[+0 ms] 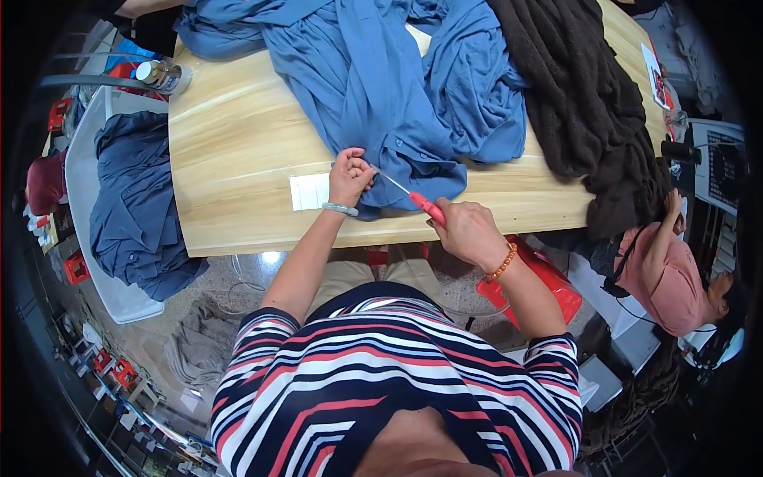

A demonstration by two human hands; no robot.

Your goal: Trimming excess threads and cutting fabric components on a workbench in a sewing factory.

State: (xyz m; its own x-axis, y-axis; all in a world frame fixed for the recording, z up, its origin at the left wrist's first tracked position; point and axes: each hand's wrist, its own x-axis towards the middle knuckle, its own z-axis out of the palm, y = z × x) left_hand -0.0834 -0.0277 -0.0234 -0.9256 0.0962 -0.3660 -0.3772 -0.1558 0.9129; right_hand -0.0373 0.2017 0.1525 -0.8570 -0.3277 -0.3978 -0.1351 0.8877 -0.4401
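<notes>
My right hand (467, 230) grips the red handle of a slim tool (427, 208) with a thin metal shaft. The shaft points up and left, its tip close to the fingers of my left hand (350, 179). Those fingers are curled in a pinch at the lower edge of a blue buttoned garment (358, 87). Whatever lies between them is too small to make out. Across the wooden table (230, 135) the blue cloth spreads in loose folds, a button showing near the tool. A small white paper slip (309, 192) lies left of my left wrist.
Dark brown knitwear (584, 95) drapes over the table's right side. On the left, a white bin (79, 175) holds dark blue garments (135, 207). A jar (163, 77) stands at the far left corner. Someone in pink (664, 274) sits at the right. A red bag (548, 290) is below the table.
</notes>
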